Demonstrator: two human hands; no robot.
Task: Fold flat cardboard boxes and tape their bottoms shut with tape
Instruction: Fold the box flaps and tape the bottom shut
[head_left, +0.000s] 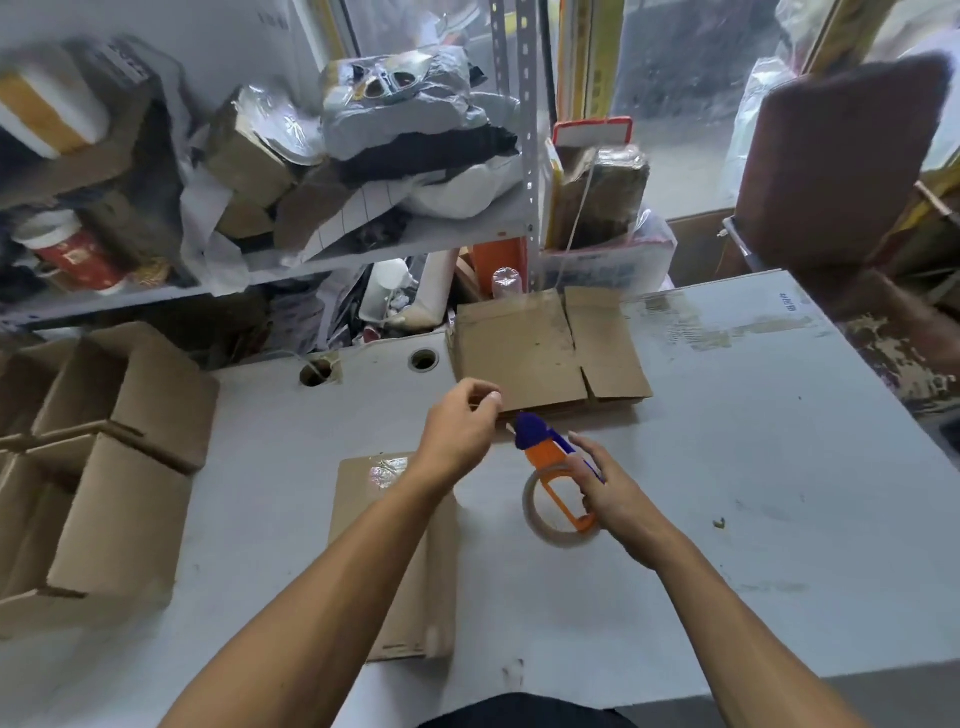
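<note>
Right hand (618, 493) gripping tape dispenser (550, 467), left hand (460, 431) pinching tape end beside flat cardboard's (545, 348) near edge

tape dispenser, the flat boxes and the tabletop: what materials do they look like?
Tape dispenser: moulded plastic by its look, glossy orange frame with purple head, carrying a translucent tape roll.
Flat boxes: brown cardboard, matte, with creased flaps and cut slots.
Tabletop: smooth pale grey sheet, likely laminate or painted board; scuffed, tape residue.

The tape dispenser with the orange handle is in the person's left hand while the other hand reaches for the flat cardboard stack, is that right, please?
Not quite: the head view shows the tape dispenser in the right hand; the left hand reaches for the flat cardboard stack.
</note>
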